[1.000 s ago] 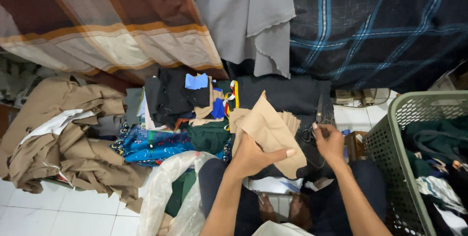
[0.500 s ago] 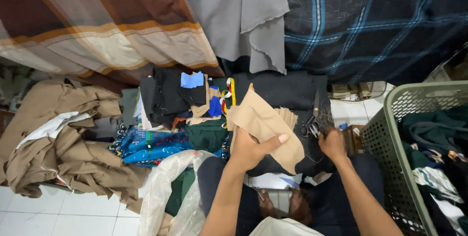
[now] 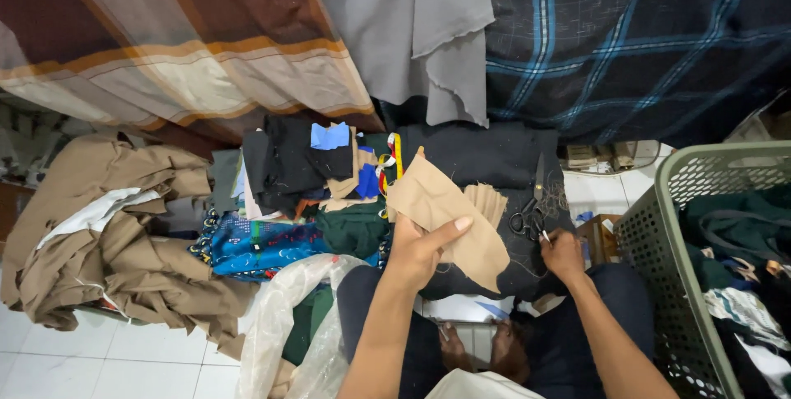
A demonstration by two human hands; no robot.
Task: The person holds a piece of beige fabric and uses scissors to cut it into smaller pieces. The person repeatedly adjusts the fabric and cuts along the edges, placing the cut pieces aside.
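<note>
My left hand (image 3: 418, 252) grips a tan piece of fabric (image 3: 449, 205) and holds it up over my lap, thumb across its lower edge. A second, pleated tan piece (image 3: 488, 200) lies just behind it. My right hand (image 3: 565, 256) rests on the black cloth (image 3: 486, 156) with its fingers curled. A small pale thing shows at its fingertips, and I cannot tell whether the hand holds it. Black-handled scissors (image 3: 532, 205) lie on the black cloth just above that hand, apart from it.
A grey-green laundry basket (image 3: 655, 226) full of clothes stands at the right. A heap of brown garments (image 3: 107, 234) lies on the left. Between them lie blue patterned cloth (image 3: 259, 244), stacked dark scraps (image 3: 288, 160), a yellow measuring tape (image 3: 399, 152) and a clear plastic bag (image 3: 288, 317). Striped, grey and plaid fabrics hang behind.
My right hand has drawn back from the scissors, which now lie flat on the black cloth. My left hand still holds the tan fabric, shifted slightly.
</note>
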